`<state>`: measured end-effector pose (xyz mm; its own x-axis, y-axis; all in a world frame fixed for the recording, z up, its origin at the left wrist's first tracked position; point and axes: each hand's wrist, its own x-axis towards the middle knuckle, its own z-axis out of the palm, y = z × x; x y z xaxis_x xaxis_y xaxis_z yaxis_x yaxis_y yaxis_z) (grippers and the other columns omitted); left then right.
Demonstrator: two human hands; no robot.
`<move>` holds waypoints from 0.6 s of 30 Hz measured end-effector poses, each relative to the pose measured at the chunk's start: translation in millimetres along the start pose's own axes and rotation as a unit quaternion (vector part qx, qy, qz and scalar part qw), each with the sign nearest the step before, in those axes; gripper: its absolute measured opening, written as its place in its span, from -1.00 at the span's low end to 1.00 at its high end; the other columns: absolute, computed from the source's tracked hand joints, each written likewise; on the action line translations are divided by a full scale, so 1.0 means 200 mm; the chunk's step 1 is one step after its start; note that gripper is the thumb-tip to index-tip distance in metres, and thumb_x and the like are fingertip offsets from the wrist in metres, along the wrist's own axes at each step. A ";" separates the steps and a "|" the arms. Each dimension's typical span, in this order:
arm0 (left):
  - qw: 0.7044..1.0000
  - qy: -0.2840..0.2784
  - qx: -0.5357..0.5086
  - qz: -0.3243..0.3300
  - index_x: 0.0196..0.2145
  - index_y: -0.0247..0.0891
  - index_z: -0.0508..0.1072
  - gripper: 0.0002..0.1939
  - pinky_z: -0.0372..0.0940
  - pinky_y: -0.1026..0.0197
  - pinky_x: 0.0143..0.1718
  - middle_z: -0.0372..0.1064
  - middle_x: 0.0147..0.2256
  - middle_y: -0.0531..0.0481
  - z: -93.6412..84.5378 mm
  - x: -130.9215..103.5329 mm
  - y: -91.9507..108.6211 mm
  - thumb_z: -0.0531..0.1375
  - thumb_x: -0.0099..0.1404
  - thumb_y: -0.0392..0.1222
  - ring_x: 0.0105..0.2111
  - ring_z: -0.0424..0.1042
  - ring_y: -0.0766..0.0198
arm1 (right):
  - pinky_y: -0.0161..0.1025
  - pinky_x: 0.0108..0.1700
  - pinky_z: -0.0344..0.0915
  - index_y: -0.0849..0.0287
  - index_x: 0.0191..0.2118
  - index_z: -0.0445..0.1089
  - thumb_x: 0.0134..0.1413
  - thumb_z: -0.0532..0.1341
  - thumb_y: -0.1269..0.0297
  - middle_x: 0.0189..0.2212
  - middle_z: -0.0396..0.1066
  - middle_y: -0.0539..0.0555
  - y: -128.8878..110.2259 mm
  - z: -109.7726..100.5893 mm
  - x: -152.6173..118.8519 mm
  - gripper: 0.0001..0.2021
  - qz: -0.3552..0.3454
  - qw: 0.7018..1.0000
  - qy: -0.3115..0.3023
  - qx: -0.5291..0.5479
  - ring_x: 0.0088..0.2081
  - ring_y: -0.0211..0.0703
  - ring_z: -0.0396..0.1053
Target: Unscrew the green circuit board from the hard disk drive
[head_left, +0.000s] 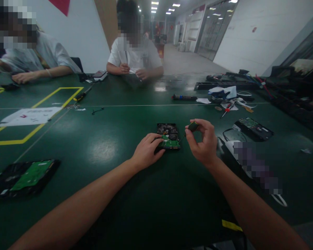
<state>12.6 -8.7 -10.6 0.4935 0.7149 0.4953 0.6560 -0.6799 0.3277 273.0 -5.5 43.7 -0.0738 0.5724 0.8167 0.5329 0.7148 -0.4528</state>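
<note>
A hard drive (167, 129) lies on the green table in front of me, its black metal side with a green circuit board (171, 142) facing up. My left hand (149, 149) grips the drive's left edge, fingers on the board and thumb at the near side. In my right hand (203, 140) is a screwdriver (193, 126), pinched by its dark green and yellow handle. Its thin shaft slants down to the left, toward the right edge of the board. Whether the tip touches a screw is too small to tell.
Another hard drive (28, 177) lies at the left, a third (253, 128) at the right. Beside my right forearm is a white corded item (250, 163), partly blurred out. A red-tipped screwdriver (226, 110) and a yellow-black one (82, 95) lie farther back. Two people sit across the table.
</note>
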 end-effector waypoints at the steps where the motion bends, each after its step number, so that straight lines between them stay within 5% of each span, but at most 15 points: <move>1: 1.000 0.000 0.000 0.001 0.15 -0.19 0.42 -0.58 0.45 -0.24 0.12 0.38 0.16 -0.22 0.00 0.00 0.00 0.33 0.37 -0.14 0.18 0.38 -0.09 | 0.07 0.00 0.62 -0.06 0.29 0.22 0.23 0.30 0.42 0.13 0.43 0.16 0.00 0.00 0.00 -0.44 -0.003 1.000 -0.005 0.009 -0.04 0.00 0.60; 6: 1.000 0.004 -0.005 0.004 0.14 -0.19 0.42 -0.58 0.45 -0.22 0.13 0.38 0.15 -0.22 0.00 0.00 0.00 0.33 0.37 -0.15 0.18 0.38 -0.09 | 0.05 0.04 0.62 -0.09 0.35 0.17 0.33 0.18 0.45 0.22 0.40 0.15 -0.01 0.00 0.00 -0.45 0.016 0.999 -0.034 0.030 0.02 -0.01 0.60; 12: 1.000 0.006 -0.006 0.001 0.15 -0.17 0.42 -0.58 0.45 -0.24 0.12 0.38 0.16 -0.21 0.00 0.00 0.01 0.33 0.37 -0.15 0.18 0.38 -0.09 | 0.07 -0.03 0.63 -0.14 0.31 0.26 0.19 0.36 0.40 0.09 0.44 0.11 0.02 -0.01 0.00 -0.38 -0.005 1.000 -0.004 -0.029 -0.06 0.03 0.58; 18: 1.000 0.005 -0.007 0.003 0.14 -0.18 0.43 -0.59 0.44 -0.22 0.14 0.38 0.15 -0.21 -0.01 0.00 0.01 0.32 0.37 -0.14 0.18 0.38 -0.08 | 0.08 0.09 0.61 -0.06 0.32 0.19 0.27 0.25 0.46 0.24 0.39 0.17 -0.01 0.00 0.01 -0.43 0.014 0.999 -0.018 0.031 0.02 0.02 0.60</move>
<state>13.3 -9.3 -8.9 0.4909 0.7098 0.5052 0.6455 -0.6857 0.3362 272.9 -6.2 45.6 -0.0901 0.6062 0.7902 0.4817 0.7210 -0.4982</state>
